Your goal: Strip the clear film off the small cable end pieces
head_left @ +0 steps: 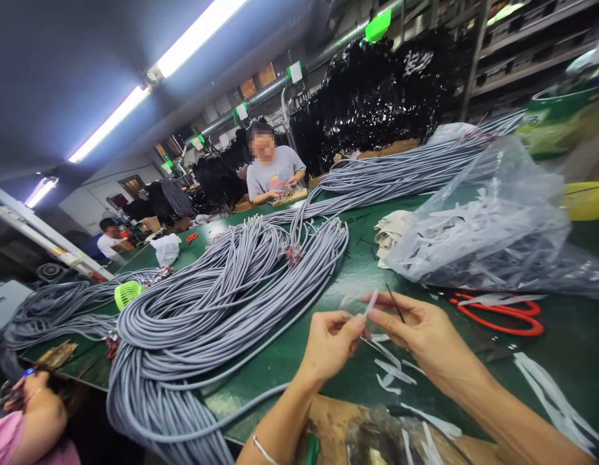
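My left hand and my right hand meet above the green table, fingers pinched together on a small white strip held between them. A thin black tie sticks up from my right hand's fingers. More white strips lie on the table under my hands. A big bundle of grey cables lies to the left of my hands.
Red-handled scissors lie right of my hands, beside a clear plastic bag of white strips. A green scoop sits on the cables. One person sits across the table, another at the far left; a pink-sleeved arm shows bottom left.
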The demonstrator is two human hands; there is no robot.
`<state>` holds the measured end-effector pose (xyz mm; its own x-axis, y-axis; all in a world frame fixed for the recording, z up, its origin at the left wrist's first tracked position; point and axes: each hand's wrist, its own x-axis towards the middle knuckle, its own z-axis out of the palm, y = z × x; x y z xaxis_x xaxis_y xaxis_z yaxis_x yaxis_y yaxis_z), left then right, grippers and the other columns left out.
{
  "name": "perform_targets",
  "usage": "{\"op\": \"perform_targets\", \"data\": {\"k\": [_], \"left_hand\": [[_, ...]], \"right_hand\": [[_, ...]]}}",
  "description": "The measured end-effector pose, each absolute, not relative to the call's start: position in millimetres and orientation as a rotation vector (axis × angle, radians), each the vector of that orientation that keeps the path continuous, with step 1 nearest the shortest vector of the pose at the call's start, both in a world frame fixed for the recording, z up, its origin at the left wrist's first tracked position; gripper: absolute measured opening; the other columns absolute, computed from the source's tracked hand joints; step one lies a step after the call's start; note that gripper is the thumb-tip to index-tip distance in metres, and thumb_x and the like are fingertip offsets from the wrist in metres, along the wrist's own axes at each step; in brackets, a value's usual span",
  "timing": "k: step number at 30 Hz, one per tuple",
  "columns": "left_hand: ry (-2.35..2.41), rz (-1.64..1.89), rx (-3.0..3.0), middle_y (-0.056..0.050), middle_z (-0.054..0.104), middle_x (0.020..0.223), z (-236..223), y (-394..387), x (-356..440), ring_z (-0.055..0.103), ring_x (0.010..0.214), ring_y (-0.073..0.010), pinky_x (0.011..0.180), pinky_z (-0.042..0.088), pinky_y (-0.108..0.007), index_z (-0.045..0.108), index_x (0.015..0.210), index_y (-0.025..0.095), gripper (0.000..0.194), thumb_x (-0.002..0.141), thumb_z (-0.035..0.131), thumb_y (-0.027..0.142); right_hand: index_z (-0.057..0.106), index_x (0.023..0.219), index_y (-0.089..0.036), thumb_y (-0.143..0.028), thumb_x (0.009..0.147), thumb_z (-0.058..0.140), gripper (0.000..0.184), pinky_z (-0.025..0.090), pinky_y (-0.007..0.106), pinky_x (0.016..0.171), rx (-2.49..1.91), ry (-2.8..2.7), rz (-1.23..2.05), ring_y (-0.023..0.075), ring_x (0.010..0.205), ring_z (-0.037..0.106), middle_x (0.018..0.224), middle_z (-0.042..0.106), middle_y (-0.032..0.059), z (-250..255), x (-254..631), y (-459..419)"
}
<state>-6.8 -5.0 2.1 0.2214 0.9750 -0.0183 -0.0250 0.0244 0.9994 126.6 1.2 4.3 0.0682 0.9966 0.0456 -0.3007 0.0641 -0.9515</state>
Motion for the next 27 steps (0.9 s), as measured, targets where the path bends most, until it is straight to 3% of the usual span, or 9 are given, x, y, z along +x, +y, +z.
{"op": "perform_targets", "data": {"k": [4,9,11,13,16,18,22,24,27], "left_hand": [[1.095,0.924,1.473,0.006,0.033,0.042,-1.4,-6.8,-8.4,0.024,0.043,-0.0059,0.044,0.017,-0.022,0.073,0.066,0.009,0.054,0.069,0.065,0.062],[1.217,0.394,1.683,0.005,0.045,0.047,-8.6,-5.2,-11.0,0.032,0.047,-0.0077,0.046,0.025,-0.022,0.078,0.079,0.011,0.029,0.070,0.071,0.039],[1.224,0.288,1.686,0.008,0.040,0.045,-8.7,-4.3,-11.8,0.031,0.047,-0.0073,0.046,0.024,-0.021,0.077,0.089,0.011,0.036,0.067,0.075,0.040],[1.231,0.347,1.652,0.010,0.035,0.045,-7.7,-4.0,-11.4,0.029,0.046,-0.0068,0.046,0.023,-0.021,0.072,0.105,0.011,0.055,0.062,0.078,0.045],[1.168,0.724,1.519,0.006,0.049,0.060,-5.8,-5.2,-8.2,0.037,0.047,-0.0059,0.046,0.029,-0.019,0.064,0.117,0.015,0.075,0.054,0.082,0.051],[1.096,0.965,1.387,0.003,0.053,0.070,-4.3,-6.2,-5.0,0.040,0.046,-0.0046,0.044,0.032,-0.018,0.066,0.108,0.016,0.070,0.052,0.082,0.054],[1.022,1.123,1.162,0.008,0.044,0.051,1.3,-6.8,-0.7,0.033,0.035,-0.0019,0.036,0.025,-0.017,0.064,0.077,0.012,0.061,0.045,0.081,0.061],[1.030,1.160,1.103,0.009,0.041,0.048,5.0,-7.0,-0.2,0.032,0.034,-0.0010,0.036,0.023,-0.017,0.062,0.072,0.012,0.061,0.041,0.083,0.061],[1.038,1.193,1.096,0.009,0.042,0.049,9.0,-7.6,-1.1,0.031,0.034,0.0002,0.036,0.022,-0.016,0.064,0.073,0.011,0.060,0.041,0.084,0.058]], "right_hand": [[0.072,0.067,-0.020,-0.070,0.063,0.066,0.051,0.046,0.025,0.048,-0.977,-1.215,0.981,0.0149,0.057,0.057,0.065,0.065,0.0039,5.7,132.2,-0.6],[0.069,0.061,-0.023,-0.067,0.073,0.059,0.047,0.048,0.024,0.053,-0.951,-1.319,0.649,0.0148,0.059,0.058,0.063,0.061,0.0022,9.8,138.0,-0.2],[0.068,0.061,-0.023,-0.068,0.073,0.059,0.047,0.047,0.024,0.050,-0.971,-1.287,0.645,0.0149,0.058,0.058,0.063,0.062,0.0019,8.7,139.9,1.7],[0.067,0.060,-0.024,-0.069,0.071,0.059,0.048,0.047,0.024,0.049,-0.987,-1.263,0.660,0.0148,0.056,0.056,0.061,0.062,0.0017,6.9,141.1,3.5],[0.066,0.058,-0.023,-0.068,0.070,0.061,0.047,0.047,0.025,0.049,-1.010,-1.236,0.687,0.0146,0.054,0.055,0.058,0.061,0.0017,4.9,141.7,5.0],[0.066,0.058,-0.023,-0.067,0.068,0.063,0.046,0.048,0.025,0.051,-1.031,-1.196,0.719,0.0151,0.055,0.057,0.060,0.063,0.0024,4.6,141.8,5.7],[0.072,0.080,-0.020,-0.063,0.052,0.076,0.052,0.054,0.029,0.056,-1.006,-1.168,0.996,0.0207,0.064,0.066,0.071,0.072,0.0060,5.4,141.2,6.3],[0.070,0.093,-0.017,-0.058,0.046,0.081,0.063,0.056,0.031,0.057,-0.997,-1.170,1.105,0.0234,0.064,0.069,0.068,0.072,0.0066,5.9,140.5,5.3],[0.070,0.090,-0.017,-0.053,0.052,0.078,0.054,0.057,0.031,0.054,-1.056,-1.141,0.972,0.0228,0.058,0.069,0.060,0.070,0.0044,5.6,139.5,2.7]]}}
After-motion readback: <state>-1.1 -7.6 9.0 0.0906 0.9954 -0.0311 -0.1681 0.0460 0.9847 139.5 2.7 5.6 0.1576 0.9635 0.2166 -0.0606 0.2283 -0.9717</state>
